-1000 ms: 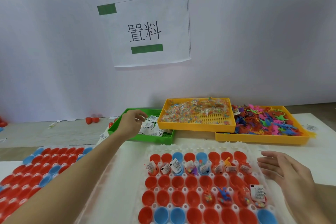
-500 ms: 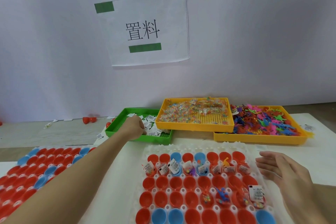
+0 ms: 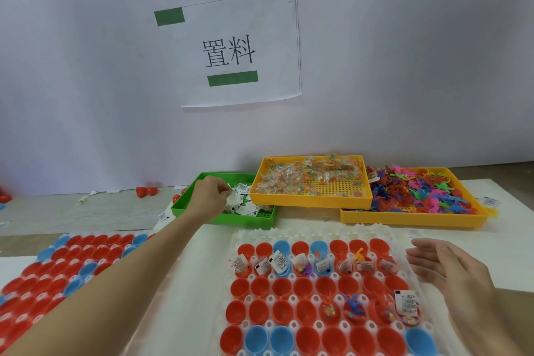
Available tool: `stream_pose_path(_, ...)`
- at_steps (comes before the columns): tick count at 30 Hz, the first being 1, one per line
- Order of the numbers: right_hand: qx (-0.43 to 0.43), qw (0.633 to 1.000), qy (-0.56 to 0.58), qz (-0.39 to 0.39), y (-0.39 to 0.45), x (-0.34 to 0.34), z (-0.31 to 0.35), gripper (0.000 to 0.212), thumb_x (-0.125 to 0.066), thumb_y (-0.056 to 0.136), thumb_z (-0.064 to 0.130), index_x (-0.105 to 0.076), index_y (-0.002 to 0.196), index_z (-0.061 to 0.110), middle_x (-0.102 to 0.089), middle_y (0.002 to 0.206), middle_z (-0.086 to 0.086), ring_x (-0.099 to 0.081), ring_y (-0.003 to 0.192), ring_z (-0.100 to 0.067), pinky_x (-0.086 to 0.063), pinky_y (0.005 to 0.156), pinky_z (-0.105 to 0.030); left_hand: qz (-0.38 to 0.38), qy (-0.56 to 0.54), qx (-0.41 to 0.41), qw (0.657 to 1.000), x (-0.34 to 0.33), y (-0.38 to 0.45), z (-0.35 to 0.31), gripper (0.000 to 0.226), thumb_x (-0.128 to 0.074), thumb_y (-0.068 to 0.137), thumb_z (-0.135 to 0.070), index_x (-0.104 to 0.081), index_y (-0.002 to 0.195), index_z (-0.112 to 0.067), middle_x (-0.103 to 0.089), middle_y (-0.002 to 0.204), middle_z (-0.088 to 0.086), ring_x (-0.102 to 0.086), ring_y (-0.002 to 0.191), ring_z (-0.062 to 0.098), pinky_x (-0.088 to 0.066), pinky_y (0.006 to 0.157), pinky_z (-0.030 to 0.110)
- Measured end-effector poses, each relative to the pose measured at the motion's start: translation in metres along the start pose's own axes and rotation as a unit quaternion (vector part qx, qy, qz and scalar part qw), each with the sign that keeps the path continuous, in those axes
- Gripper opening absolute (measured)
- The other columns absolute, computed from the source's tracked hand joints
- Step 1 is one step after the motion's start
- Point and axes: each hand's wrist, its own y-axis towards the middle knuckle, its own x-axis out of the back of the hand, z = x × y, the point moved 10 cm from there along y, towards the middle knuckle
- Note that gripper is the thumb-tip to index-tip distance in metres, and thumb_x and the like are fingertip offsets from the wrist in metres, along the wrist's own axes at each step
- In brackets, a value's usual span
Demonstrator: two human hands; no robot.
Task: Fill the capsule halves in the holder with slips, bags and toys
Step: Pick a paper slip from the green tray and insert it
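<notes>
Head view shows the white holder of red and blue capsule halves on the bench, many still empty. The left hand reaches into the green tray, fingers curled round paper slips. Best to take just a few. The right hand hovers, fingers loosely spread.

Only readable thing here is the white paper sign on the wall up at 12 o'clock: it says 置料 in big black characters. The little slips in the capsule halves have print on them, but it's way too small to read.
</notes>
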Motion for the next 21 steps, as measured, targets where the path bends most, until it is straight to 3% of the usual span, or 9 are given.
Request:
stream_pose_path(3,-0.006,1.000,0.010,0.001,-0.001,0.000,0.001,0.037,-0.036,0.108,0.015,-0.069,0.091,0.012,-0.071,0.088,-0.016,-0.068,0.086,-0.032,-0.058,0.059,-0.018,-0.030,-0.009,-0.014,0.999,0.009,-0.004,-0.005,0.015,-0.062,0.093,-0.003,-0.076,0.100,-0.002,-0.074,0.093,0.012,-0.063,0.078,0.018,-0.051,0.081,0.028)
stream_pose_path(7,-0.002,1.000,-0.005,0.001,-0.001,0.000,0.001,0.037,-0.035,0.108,0.015,-0.069,0.091,0.014,-0.071,0.088,-0.015,-0.068,0.087,-0.032,-0.059,0.066,-0.033,-0.090,-0.030,-0.032,0.995,0.022,-0.012,-0.013,0.014,-0.059,0.093,-0.002,-0.074,0.094,-0.005,-0.072,0.088,0.007,-0.061,0.076,0.016,-0.047,0.074,0.024)
stream_pose_path(9,-0.001,1.000,-0.011,0.001,-0.001,0.000,0.002,0.037,-0.035,0.108,0.016,-0.069,0.091,0.014,-0.071,0.089,-0.015,-0.068,0.088,-0.033,-0.057,0.070,-0.035,-0.087,-0.026,-0.029,0.995,0.021,-0.015,-0.014,0.013,-0.058,0.092,-0.003,-0.071,0.093,-0.006,-0.071,0.089,0.007,-0.059,0.076,0.014,-0.044,0.072,0.023)
stream_pose_path(12,0.001,1.000,-0.012,0.004,-0.002,0.000,0.001,0.037,-0.036,0.108,0.017,-0.069,0.092,0.014,-0.071,0.090,-0.015,-0.068,0.088,-0.032,-0.060,0.067,-0.031,-0.038,0.016,-0.005,0.999,0.008,-0.013,-0.006,0.017,-0.057,0.093,-0.002,-0.071,0.101,-0.003,-0.072,0.100,0.011,-0.059,0.080,0.015,-0.044,0.074,0.024)
stream_pose_path(14,0.002,1.000,-0.011,0.005,-0.002,-0.001,0.001,0.037,-0.035,0.108,0.017,-0.069,0.092,0.014,-0.071,0.090,-0.015,-0.068,0.088,-0.033,-0.056,0.072,-0.036,0.009,0.047,0.019,0.999,-0.002,-0.009,0.002,0.020,-0.057,0.093,0.000,-0.070,0.108,-0.002,-0.070,0.110,0.015,-0.061,0.085,0.020,-0.048,0.077,0.027)
stream_pose_path(18,0.004,1.000,-0.005,0.003,0.000,-0.001,0.001,0.037,-0.035,0.108,0.015,-0.068,0.091,0.013,-0.071,0.088,-0.016,-0.068,0.087,-0.033,-0.056,0.069,-0.035,0.082,0.077,0.050,0.992,-0.017,-0.002,0.010,0.026,-0.071,0.089,-0.008,-0.068,0.114,-0.004,-0.063,0.125,0.017,-0.063,0.107,0.027,-0.051,0.094,0.034)
stream_pose_path(21,0.006,1.000,0.014,0.006,0.001,0.000,0.001,0.037,-0.036,0.107,0.013,-0.069,0.091,0.010,-0.071,0.086,-0.017,-0.068,0.084,-0.033,-0.060,0.060,-0.024,0.106,0.097,0.048,0.989,-0.026,0.003,0.006,0.014,-0.075,0.085,-0.005,-0.072,0.098,-0.003,-0.068,0.115,0.017,-0.065,0.089,0.023,-0.051,0.075,0.027)
